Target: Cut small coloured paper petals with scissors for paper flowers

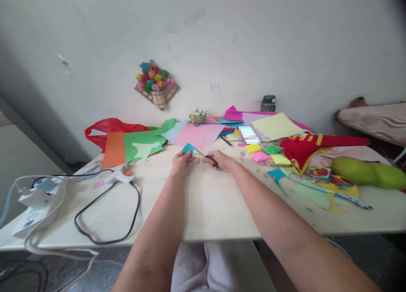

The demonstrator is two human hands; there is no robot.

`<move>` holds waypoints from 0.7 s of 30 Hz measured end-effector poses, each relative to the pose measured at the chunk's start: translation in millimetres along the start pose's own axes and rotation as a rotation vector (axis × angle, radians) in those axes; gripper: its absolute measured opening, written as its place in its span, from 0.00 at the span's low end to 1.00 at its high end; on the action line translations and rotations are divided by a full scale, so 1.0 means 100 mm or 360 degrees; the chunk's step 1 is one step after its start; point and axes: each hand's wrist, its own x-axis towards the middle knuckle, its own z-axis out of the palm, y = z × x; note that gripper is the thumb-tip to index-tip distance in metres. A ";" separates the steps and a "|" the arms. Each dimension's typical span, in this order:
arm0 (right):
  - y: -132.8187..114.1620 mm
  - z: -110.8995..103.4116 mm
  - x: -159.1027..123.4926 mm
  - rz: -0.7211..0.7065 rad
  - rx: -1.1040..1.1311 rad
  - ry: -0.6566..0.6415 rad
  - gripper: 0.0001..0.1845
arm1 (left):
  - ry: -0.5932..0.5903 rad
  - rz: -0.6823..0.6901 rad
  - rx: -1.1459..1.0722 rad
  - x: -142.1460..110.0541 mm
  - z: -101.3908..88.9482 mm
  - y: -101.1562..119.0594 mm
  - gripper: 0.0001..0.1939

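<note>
Between the fingers of my left hand (182, 162) is a small piece of blue paper (188, 148), held up over the table's middle. My right hand (221, 160) grips a pair of scissors (209, 158) by its dark handles, and the blades point left toward the blue paper. Whether the blades touch the paper is too small to tell. Beneath and between the hands lie tiny colourful paper scraps (198, 159). Just behind them is a sheet of pink paper (200, 134).
Orange paper (113, 150) and green paper (135, 142) lie at the left, near a looped black cable (104, 242). Pink, yellow and green packets (260, 156), a red cloth (304, 150) and a green cushion-like object (355, 171) occupy the right. A bottle (268, 103) stands by the wall.
</note>
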 end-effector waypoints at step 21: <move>-0.06 -0.01 -0.05 -0.0006 -0.0039 0.0000 0.15 | -0.0223 -0.0138 0.0129 -0.05 0.02 0.05 0.09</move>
